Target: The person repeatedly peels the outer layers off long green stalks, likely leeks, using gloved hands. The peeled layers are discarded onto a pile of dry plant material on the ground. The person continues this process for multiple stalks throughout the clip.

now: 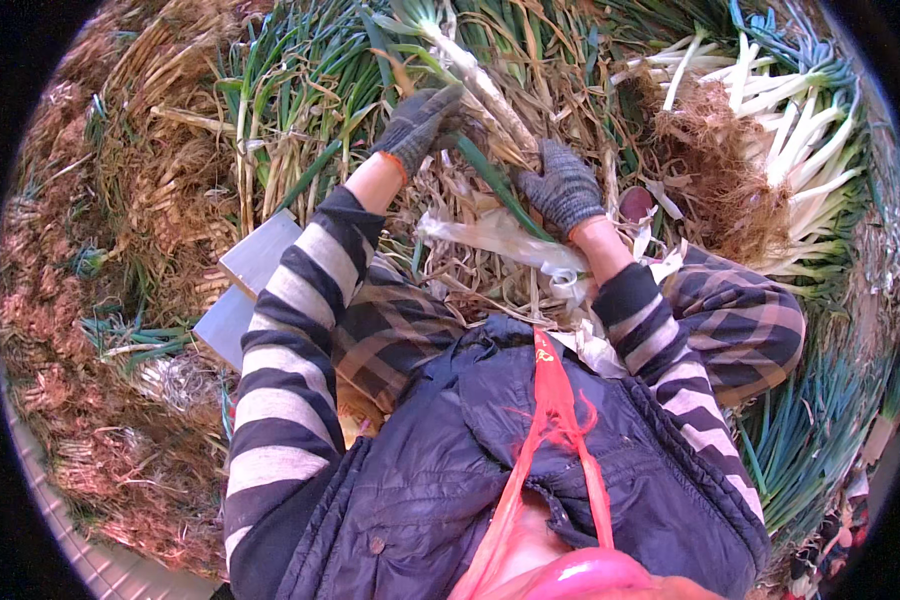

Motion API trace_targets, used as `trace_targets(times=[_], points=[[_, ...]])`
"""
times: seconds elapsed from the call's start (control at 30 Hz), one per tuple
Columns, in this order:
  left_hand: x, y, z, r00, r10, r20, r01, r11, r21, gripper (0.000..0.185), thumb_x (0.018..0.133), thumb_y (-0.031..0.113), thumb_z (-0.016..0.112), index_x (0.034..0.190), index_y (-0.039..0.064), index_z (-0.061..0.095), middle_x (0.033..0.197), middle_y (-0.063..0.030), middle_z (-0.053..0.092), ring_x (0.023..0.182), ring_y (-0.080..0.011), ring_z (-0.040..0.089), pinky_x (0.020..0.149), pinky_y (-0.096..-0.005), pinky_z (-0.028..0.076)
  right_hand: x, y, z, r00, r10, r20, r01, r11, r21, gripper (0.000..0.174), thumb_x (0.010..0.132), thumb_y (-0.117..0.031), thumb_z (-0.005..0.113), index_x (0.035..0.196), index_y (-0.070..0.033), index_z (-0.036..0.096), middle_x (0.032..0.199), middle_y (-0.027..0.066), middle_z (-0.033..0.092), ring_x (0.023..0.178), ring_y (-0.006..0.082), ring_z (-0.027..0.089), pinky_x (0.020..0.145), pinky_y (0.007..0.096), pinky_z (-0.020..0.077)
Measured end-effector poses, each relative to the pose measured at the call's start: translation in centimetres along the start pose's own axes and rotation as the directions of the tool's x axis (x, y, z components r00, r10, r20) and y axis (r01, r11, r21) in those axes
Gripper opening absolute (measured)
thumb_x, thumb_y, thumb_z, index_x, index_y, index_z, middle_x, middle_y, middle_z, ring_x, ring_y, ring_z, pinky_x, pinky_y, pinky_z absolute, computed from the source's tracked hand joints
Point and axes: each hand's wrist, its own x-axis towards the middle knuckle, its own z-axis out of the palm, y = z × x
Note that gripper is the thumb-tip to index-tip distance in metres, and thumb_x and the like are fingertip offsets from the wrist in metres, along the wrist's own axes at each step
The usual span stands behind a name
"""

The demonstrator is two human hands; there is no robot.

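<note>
My left hand, in a grey knit glove, is closed around the leafy side of a long scallion that slants from the top centre down to the right. My right hand, gloved alike, is at the scallion's lower end, its fingers around the root end. Dry brown leaves hang from the stalk between the hands. Below them a loose green leaf slopes down to the right. Peeled white scallions with bushy roots lie fanned out at the right.
Unpeeled scallions with dry roots are heaped at the left. More green-leaved ones stand behind my hands. Peelings cover the ground between my knees. Two pale flat-sided blocks sit beside my left arm.
</note>
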Motion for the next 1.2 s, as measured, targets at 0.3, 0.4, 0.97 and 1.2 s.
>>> trace_targets(times=[0.3,0.4,0.97,1.2], points=[[-1.8,3.8,0.0,0.703,0.682,-0.202,-0.685,0.726,0.068,0.018,0.088,0.016,0.067,0.099,0.002,0.065,0.089,-0.0052,0.066,0.072,-0.0132,0.062,0.058,-0.0277,0.052,-1.8,0.0,-2.0,0.983,-0.179,-0.042,0.179,0.984,0.012,0.077,0.071,-0.041,0.073,0.135,-0.009,0.044,0.126,0.0230,0.051,0.118,0.0384,0.049,0.101,0.0441,0.0388],[-2.5,6.6,-3.6,0.618,0.721,-0.312,-0.719,0.680,0.147,0.020,0.087,0.012,0.067,0.105,0.005,0.063,0.091,-0.0056,0.064,0.077,-0.0149,0.061,0.063,-0.0319,0.052,-1.8,-1.0,-1.9,0.983,-0.183,-0.025,0.185,0.976,0.119,0.075,0.072,-0.037,0.073,0.135,-0.008,0.043,0.130,0.0219,0.050,0.120,0.0373,0.048,0.102,0.0430,0.0389],[-9.7,1.3,1.8,0.932,0.342,0.118,-0.361,0.858,0.365,0.032,0.090,0.026,0.065,0.112,0.003,0.064,0.093,-0.0016,0.065,0.079,-0.0088,0.059,0.069,-0.0235,0.050,-1.4,-6.0,-0.7,0.961,-0.231,-0.149,0.274,0.759,0.590,0.031,0.091,-0.027,0.055,0.108,-0.002,0.060,0.095,0.0235,0.063,0.090,0.0401,0.061,0.078,0.0422,0.0489],[-8.4,0.0,1.5,0.913,0.408,0.007,-0.400,0.893,0.206,0.025,0.087,0.019,0.067,0.105,0.002,0.068,0.095,-0.0044,0.067,0.086,-0.0133,0.062,0.074,-0.0258,0.050,-3.3,-6.7,-0.7,0.959,-0.270,-0.087,0.276,0.814,0.510,0.033,0.087,-0.024,0.060,0.111,-0.002,0.061,0.094,0.0232,0.065,0.090,0.0370,0.064,0.079,0.0410,0.0504]])
